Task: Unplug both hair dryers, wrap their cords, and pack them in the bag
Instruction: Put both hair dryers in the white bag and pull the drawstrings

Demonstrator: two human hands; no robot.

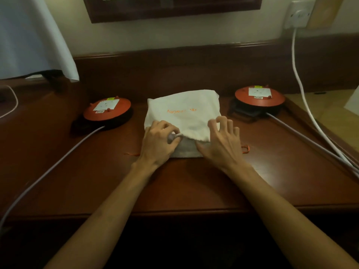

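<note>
— In the middle of the wooden desk (184,191), what lies there?
— A white cloth bag (184,111) with orange lettering, between two red cable reels (107,108) (260,98).
— And the hands?
— The left hand (157,146) pinches the bag's near edge around something greyish, perhaps a dryer part; it's blurred. The right hand (221,140) claws the cloth, fingers curled, gripping the flap.
— Cords?
— Grey cables (58,164) run from each reel.

A white cloth drawstring bag (183,111) lettered in orange is seen on a dark reddish-brown wooden desk (184,187), flanked by two round orange-red, white-labelled cable reels (107,109) (259,96) with grey cords (44,175).
</note>
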